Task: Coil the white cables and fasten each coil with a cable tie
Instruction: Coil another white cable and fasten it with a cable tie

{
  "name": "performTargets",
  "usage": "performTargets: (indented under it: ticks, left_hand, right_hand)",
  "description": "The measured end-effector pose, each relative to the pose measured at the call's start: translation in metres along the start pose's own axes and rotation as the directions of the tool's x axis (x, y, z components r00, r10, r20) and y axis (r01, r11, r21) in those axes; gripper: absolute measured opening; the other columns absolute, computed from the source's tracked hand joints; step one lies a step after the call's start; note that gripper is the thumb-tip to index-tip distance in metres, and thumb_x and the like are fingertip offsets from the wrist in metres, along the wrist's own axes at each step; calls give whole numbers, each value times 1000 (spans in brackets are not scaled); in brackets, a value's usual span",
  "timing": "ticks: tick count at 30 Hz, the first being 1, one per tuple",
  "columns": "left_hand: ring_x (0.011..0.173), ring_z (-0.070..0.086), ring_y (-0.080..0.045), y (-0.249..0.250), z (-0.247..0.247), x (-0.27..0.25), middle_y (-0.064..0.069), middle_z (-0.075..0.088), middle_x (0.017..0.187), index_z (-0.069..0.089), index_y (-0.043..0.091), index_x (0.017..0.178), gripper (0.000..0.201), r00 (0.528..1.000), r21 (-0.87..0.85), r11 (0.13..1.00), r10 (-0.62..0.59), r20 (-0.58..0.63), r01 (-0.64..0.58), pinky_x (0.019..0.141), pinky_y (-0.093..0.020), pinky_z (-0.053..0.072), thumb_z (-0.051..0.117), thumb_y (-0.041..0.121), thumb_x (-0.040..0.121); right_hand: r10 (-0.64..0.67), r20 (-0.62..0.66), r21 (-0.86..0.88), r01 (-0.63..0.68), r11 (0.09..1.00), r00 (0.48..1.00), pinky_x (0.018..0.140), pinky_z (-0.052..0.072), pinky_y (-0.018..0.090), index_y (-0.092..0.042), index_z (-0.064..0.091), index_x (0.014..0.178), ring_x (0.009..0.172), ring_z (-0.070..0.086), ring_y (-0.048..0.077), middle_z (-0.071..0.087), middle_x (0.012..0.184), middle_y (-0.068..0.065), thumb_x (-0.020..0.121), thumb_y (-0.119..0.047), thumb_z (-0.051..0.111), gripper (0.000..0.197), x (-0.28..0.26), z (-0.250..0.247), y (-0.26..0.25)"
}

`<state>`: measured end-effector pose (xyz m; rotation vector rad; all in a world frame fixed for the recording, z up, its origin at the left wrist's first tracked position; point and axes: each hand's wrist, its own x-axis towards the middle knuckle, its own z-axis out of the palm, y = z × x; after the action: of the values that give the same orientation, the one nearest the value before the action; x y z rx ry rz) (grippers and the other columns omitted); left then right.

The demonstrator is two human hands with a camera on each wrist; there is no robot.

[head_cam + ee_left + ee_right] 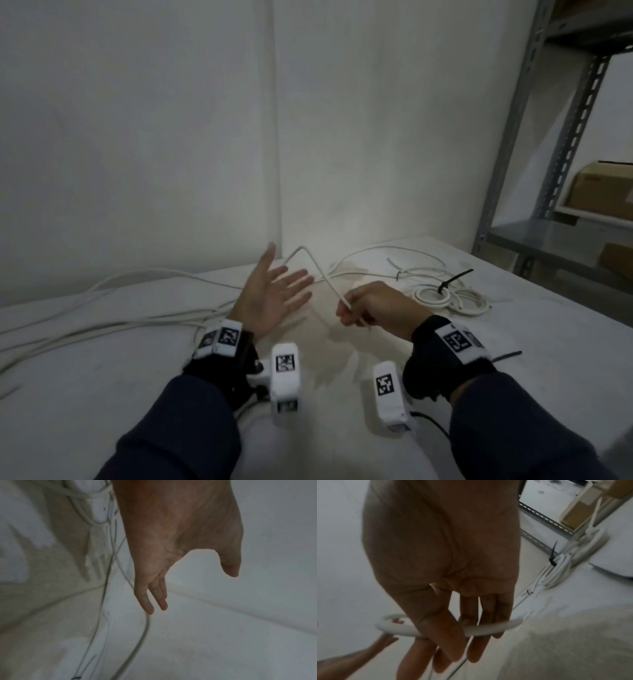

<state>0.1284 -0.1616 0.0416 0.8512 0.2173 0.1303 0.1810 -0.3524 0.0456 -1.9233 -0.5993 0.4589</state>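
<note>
The right hand [373,305] pinches the free end of a loose white cable [322,270] above the bench [513,325], apparently to start a coil. The left hand [270,294] hovers spread and empty, seemingly ready to receive it; a tied coil [445,294] lies nearby.

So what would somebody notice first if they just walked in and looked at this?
Probably the right hand in the middle of the table, pinching a white cable that kinks up into a peak. Beside it, the left hand hangs open, fingers spread, holding nothing. Farther right lies a finished coil cinched with a black cable tie.
</note>
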Motion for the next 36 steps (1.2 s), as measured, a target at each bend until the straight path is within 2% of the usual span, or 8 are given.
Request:
performTargets:
  ticks: [4, 7, 11, 15, 20, 28, 32, 36]
  left_hand:
    - [114, 61, -32, 44, -6, -23, -18, 55, 132, 17, -3, 147, 105, 990, -270, 957, 130, 58, -109, 100, -54, 44, 70, 47, 71]
    - [112, 61, -29, 64, -6, -37, -12, 56, 131, 29, 1, 143, 91, 986, -192, 968, 166, 14, -160, 96, -51, 47, 71, 45, 76]
    - [92, 55, -24, 52, -11, -49, -11, 54, 107, 46, 8, 130, 67, 973, 402, 906, -38, -229, 130, 84, -42, 50, 68, 48, 81]
    - [103, 60, -35, 17, -11, -68, -25, 58, 116, 45, -2, 119, 71, 945, 355, 878, -320, -65, 322, 93, -49, 49, 65, 54, 80]
    - [78, 64, -18, 25, 7, -82, -9, 66, 88, 55, 5, 103, 41, 996, -96, 995, -31, 84, 39, 76, -31, 53, 68, 38, 81]
    - [78, 59, -17, 109, -49, -103, -9, 58, 93, 39, 3, 124, 65, 941, -321, 892, 256, -221, -318, 73, -30, 49, 72, 38, 79]
    - [52, 45, -9, 130, -78, -111, -1, 49, 74, 48, 12, 104, 28, 872, -185, 911, 271, -408, -370, 45, -17, 40, 59, 33, 90]
    - [26, 25, -4, 147, -78, -122, -1, 33, 61, 50, 17, 98, 18, 781, 385, 843, 512, -357, -377, 33, -9, 20, 33, 13, 101]
  right_hand:
    - [123, 156, -501, -29, 865, 980, 64, 42, 17, -14, 76, 67, 70, 54, 10, 59, 46, -17, 67, 13, 56, 34, -15, 1, -4]
    - [183, 122, -700, -46, 713, 976, 72, 46, 18, -10, 71, 62, 72, 57, 13, 61, 56, -12, 75, 7, 54, 27, -23, 7, -5]
    - [129, 69, -826, -16, 564, 989, 62, 44, 25, -12, 48, 49, 72, 61, 31, 58, 72, 15, 79, 2, 54, 34, -28, 27, -14]
    - [41, 148, -897, 116, 427, 988, 60, 34, 23, -5, 51, 72, 75, 54, 26, 55, 77, 15, 92, -8, 52, 21, -44, 62, -23]
    - [30, 49, -886, 30, 463, 998, 68, 33, 26, -7, 42, 66, 80, 49, 23, 55, 96, 19, 94, -9, 48, 29, -56, 75, -13]
    - [-50, -386, -831, -324, 452, 921, 99, 39, 38, -2, 56, 114, 120, 42, 34, 43, 128, 18, 93, -8, 40, 28, -51, 56, 0]
    - [-27, -477, -783, -410, 468, 879, 97, 39, 40, -6, 58, 113, 127, 31, 37, 35, 135, 19, 94, -10, 45, 24, -33, 76, -8]
    - [-54, -443, -764, -346, 545, 895, 95, 37, 37, -12, 61, 106, 120, 41, 34, 56, 120, 11, 94, -12, 47, 18, -13, 110, -19]
